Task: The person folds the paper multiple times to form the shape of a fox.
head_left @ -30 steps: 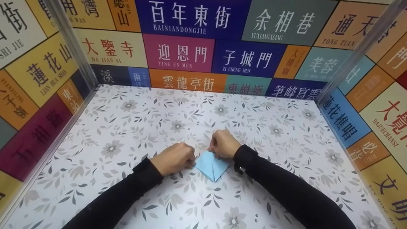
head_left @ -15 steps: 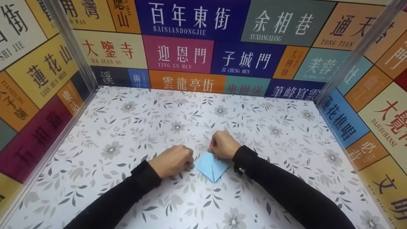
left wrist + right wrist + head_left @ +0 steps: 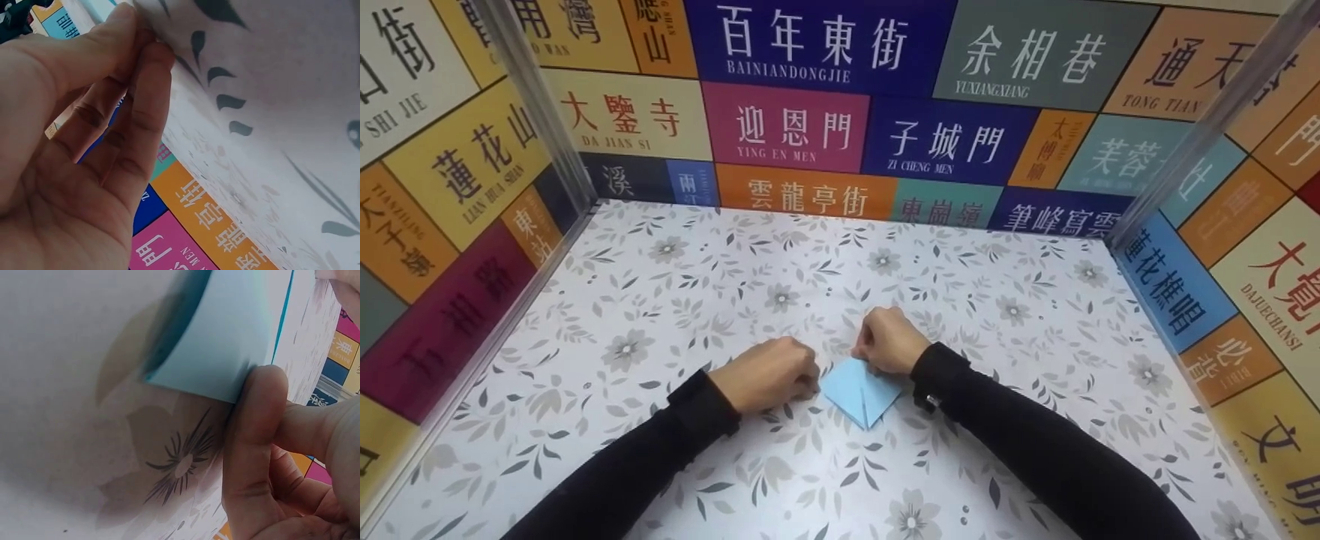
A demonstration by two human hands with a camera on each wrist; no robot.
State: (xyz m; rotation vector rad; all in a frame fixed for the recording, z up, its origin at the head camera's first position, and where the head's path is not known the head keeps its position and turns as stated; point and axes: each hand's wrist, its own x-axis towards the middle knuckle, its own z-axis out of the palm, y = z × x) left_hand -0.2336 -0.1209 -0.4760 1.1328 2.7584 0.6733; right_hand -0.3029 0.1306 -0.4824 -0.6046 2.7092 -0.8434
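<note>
A light blue folded paper (image 3: 861, 394) lies on the table, diamond-shaped, with a slit running toward its near corner. At its far corner my right hand (image 3: 892, 341) pinches the edge, fingers curled under. The right wrist view shows the index finger (image 3: 261, 405) on the paper (image 3: 233, 337), the thumb behind it and a flap lifted slightly off the tabletop. My left hand (image 3: 769, 375) rests just beside the paper's left corner. In the left wrist view its thumb (image 3: 112, 34) and bent fingertips meet, and a sliver of blue shows beyond them.
The white table (image 3: 720, 285) carries a grey leaf and flower print. Behind it stands a wall of coloured sign panels (image 3: 787, 127), with similar side walls and clear corner posts (image 3: 1200, 127) at left and right.
My left hand has drawn slightly left, from touching the paper's left corner to just beside it. The right hand and the paper have stayed in place.
</note>
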